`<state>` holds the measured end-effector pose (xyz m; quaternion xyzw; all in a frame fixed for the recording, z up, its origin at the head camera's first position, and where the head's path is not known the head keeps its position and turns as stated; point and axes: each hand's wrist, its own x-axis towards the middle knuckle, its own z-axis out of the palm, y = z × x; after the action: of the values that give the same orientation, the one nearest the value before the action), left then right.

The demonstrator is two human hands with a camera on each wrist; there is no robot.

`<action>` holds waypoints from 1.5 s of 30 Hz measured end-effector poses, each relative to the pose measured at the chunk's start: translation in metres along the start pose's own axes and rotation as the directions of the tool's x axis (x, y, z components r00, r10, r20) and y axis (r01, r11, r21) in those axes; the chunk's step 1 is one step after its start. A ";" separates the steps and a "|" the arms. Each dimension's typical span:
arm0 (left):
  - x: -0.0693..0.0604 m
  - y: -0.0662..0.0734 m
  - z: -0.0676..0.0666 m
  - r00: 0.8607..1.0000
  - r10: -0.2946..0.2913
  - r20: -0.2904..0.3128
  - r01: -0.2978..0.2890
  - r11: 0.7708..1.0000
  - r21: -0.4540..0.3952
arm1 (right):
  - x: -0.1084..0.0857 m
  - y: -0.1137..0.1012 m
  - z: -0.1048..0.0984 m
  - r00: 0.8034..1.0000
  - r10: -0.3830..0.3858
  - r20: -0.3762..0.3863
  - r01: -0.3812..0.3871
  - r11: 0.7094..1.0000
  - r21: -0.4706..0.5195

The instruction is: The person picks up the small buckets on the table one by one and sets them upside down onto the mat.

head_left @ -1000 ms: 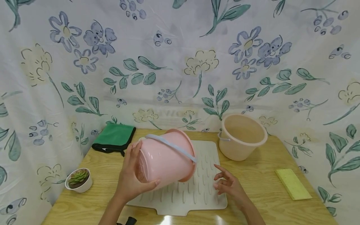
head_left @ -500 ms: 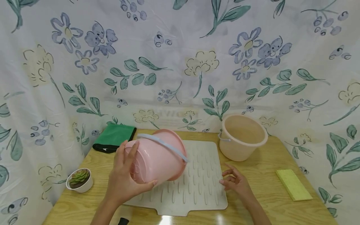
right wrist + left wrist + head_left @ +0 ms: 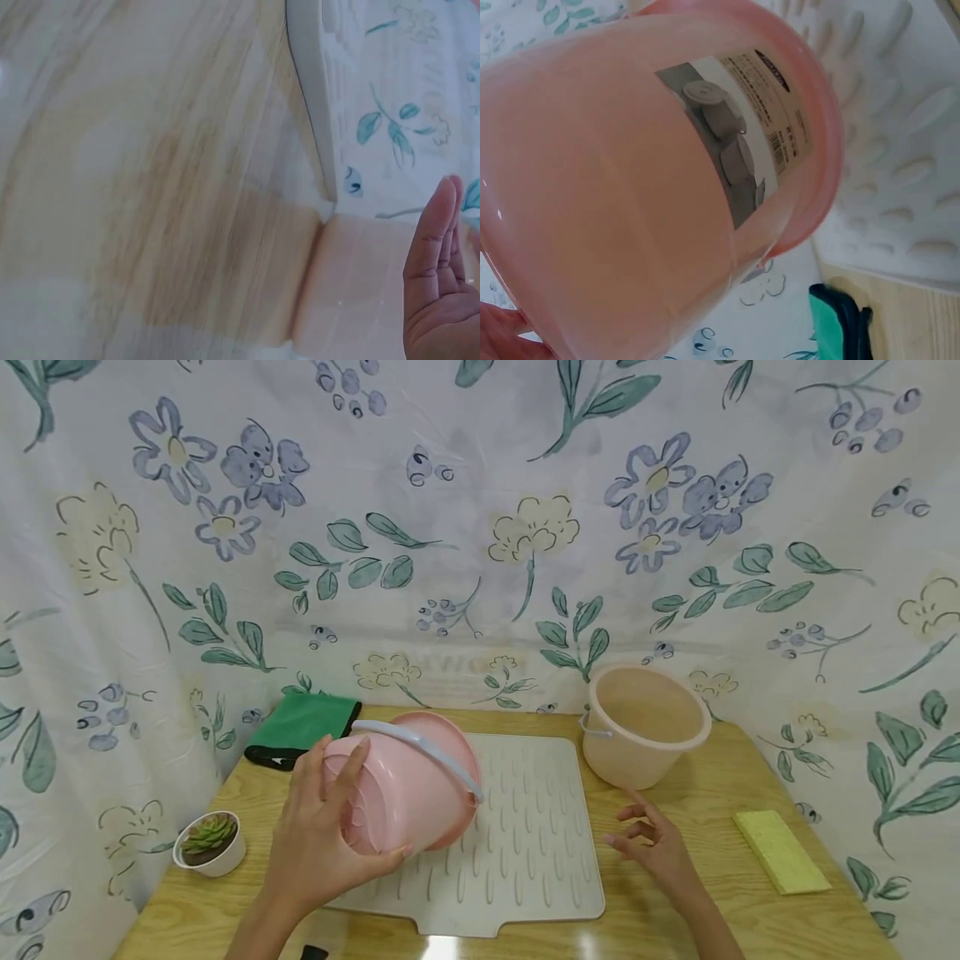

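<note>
My left hand [image 3: 318,835] grips a pink bucket [image 3: 408,785] by its base, thumb below and fingers over the bottom edge. The bucket lies tipped on its side in the air, its mouth facing away to the right and its pale blue handle [image 3: 427,747] across the upper side. In the left wrist view a printed label [image 3: 739,127] shows on the bucket's wall. My right hand [image 3: 660,847] holds nothing, its fingers loosely bent, over the table right of the white ridged drying mat [image 3: 525,860]. Beyond it stands a beige bucket [image 3: 618,768], upright.
A folded green cloth [image 3: 307,722] lies at the back left, and a small potted succulent [image 3: 210,843] sits at the left edge. To the right is a yellow sponge cloth [image 3: 780,852] on the wooden table [image 3: 660,927]. A floral curtain [image 3: 480,527] hangs behind.
My left hand has carried the pink bucket leftward over the mat. My right hand has moved right, away from the mat.
</note>
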<state>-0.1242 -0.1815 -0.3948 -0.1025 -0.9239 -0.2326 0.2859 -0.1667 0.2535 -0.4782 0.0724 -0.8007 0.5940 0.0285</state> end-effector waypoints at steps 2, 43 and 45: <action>-0.001 -0.001 -0.002 1.000 0.003 0.000 -0.003 1.000 0.010 | -0.001 -0.001 -0.002 1.000 0.001 -0.005 -0.001 1.000 0.003; 0.005 -0.006 -0.022 0.974 -0.097 0.204 0.055 0.977 0.204 | 0.012 -0.028 -0.060 0.976 -0.136 -0.172 0.155 0.983 0.103; 0.007 -0.004 -0.020 0.972 -0.103 0.211 0.059 0.976 0.209 | 0.013 -0.030 -0.062 0.973 -0.137 -0.186 0.159 0.981 0.110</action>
<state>-0.1215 -0.1945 -0.3779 -0.0602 -0.9721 -0.1366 0.1809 -0.1774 0.3034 -0.4304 0.0803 -0.7489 0.6429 0.1392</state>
